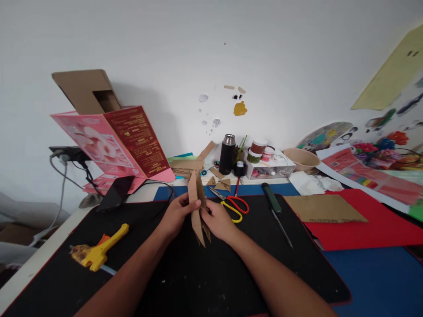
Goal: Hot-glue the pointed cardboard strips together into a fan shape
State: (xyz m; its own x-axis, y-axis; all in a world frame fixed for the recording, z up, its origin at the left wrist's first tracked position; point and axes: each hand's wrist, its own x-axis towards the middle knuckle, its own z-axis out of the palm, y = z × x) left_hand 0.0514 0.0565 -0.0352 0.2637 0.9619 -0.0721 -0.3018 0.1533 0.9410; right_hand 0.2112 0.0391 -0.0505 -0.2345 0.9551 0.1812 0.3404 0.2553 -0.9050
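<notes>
Both my hands hold a folded cardboard piece [195, 222] with pointed ends, standing on end above the black mat [198, 281]. My left hand [176, 213] grips its left side, the thumb lying across the front. My right hand [216, 218] is closed on the right side, its fingertips partly hidden by the cardboard. Just beyond my right hand lie scissors [234, 206] with one red and one yellow handle loop. Small cardboard scraps [224, 185] rest behind the scissors.
A yellow glue gun [99, 251] lies at left, near a phone [115, 193] and a pink box [132, 145]. At right are a green utility knife [272, 200], a flat cardboard sheet [324, 209] and red paper [370, 229]. A black thermos [228, 156] stands behind, beside paint jars [258, 147].
</notes>
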